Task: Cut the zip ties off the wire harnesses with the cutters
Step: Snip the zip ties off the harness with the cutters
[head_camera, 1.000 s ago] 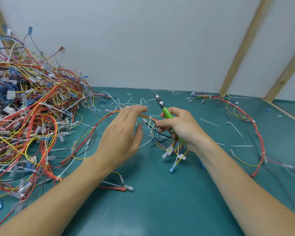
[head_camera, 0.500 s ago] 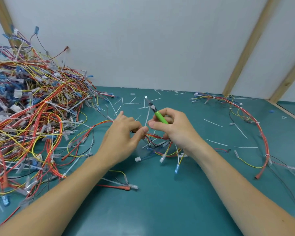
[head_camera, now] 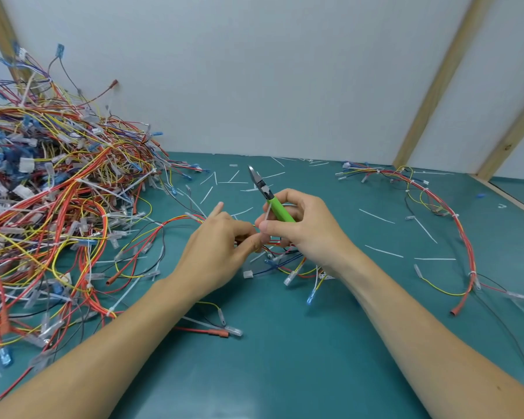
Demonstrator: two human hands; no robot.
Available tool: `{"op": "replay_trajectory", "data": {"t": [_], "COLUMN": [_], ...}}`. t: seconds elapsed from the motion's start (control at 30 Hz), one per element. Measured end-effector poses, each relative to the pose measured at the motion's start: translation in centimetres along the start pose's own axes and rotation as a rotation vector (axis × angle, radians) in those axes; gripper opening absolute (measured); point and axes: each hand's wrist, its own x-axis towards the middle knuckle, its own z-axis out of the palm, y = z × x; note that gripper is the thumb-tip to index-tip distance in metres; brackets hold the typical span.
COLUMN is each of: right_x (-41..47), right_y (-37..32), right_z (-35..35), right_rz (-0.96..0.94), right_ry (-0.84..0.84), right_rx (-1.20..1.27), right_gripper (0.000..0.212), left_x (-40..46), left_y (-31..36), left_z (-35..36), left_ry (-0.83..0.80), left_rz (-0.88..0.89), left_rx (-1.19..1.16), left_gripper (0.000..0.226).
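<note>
A wire harness [head_camera: 288,263] of red, yellow, black and blue wires lies at the middle of the teal table, partly under my hands. My left hand [head_camera: 221,246] pinches its wires between thumb and fingers. My right hand [head_camera: 300,228] grips the green-handled cutters [head_camera: 270,201], whose metal jaws point up and away from the wires. Thumb and forefinger of that hand also pinch a thin white zip tie piece [head_camera: 266,214] just above the harness. The two hands nearly touch.
A large tangled heap of harnesses [head_camera: 43,201] fills the left side. Another harness [head_camera: 454,219] curves along the right. Several cut white zip tie strips [head_camera: 378,216] lie scattered over the teal table [head_camera: 285,373]. Wooden struts [head_camera: 436,83] lean against the white back wall.
My left hand went from spread and lifted to pinching the harness wires. The right hand with the cutters drew close to it and took hold of a white tie piece.
</note>
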Motion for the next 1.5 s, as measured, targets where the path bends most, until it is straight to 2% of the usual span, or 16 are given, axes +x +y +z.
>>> {"op": "replay_trajectory", "data": {"t": [0.07, 0.17, 0.37, 0.53, 0.63, 0.8, 0.87, 0.93, 1.0, 1.2, 1.5], "right_x": [0.1, 0.3, 0.7, 0.9, 1.2, 1.4, 1.5, 1.4, 1.2, 0.9, 0.7], "right_y": [0.3, 0.6, 1.0, 1.0, 0.3, -1.0, -1.0, -0.5, 0.1, 1.0, 1.0], "right_z": [0.2, 0.2, -0.2, -0.4, -1.3, -3.4, -4.6, -5.5, -5.8, -5.4, -4.8], "right_rz": [0.016, 0.024, 0.059, 0.086, 0.069, -0.066, -0.165, -0.255, -0.250, -0.069, -0.057], "right_ry": [0.056, 0.116, 0.203, 0.288, 0.369, 0.473, 0.484, 0.434, 0.359, 0.010, 0.001], "right_rx": [0.003, 0.032, 0.084, 0.051, 0.048, 0.319, 0.150, -0.199, -0.436, -0.537, -0.693], "right_gripper": [0.022, 0.023, 0.024, 0.017, 0.026, 0.024, 0.017, 0.014, 0.023, 0.025, 0.032], "left_x": [0.0, 0.2, 0.0, 0.3, 0.2, -0.1, 0.0, 0.0, 0.1, 0.2, 0.4], "left_y": [0.0, -0.1, 0.1, 0.3, 0.2, 0.0, 0.1, 0.1, -0.2, -0.8, -1.0], "left_z": [-0.2, -0.6, -0.7, -0.8, -0.6, -0.2, -0.2, -0.1, -0.1, 0.2, 0.3], "left_ry": [0.013, -0.005, -0.024, 0.070, 0.056, 0.034, 0.038, 0.053, 0.089, 0.144, 0.162], "left_rz": [0.064, 0.136, 0.071, 0.155, 0.088, -0.003, 0.005, -0.004, -0.034, -0.097, -0.110], "left_rx": [0.016, 0.058, -0.034, 0.190, 0.084, -0.122, -0.113, -0.085, -0.067, 0.011, -0.064], "left_gripper": [0.035, 0.021, 0.008, 0.011, 0.014, 0.015, 0.015, 0.016, 0.018, 0.014, 0.014]}}
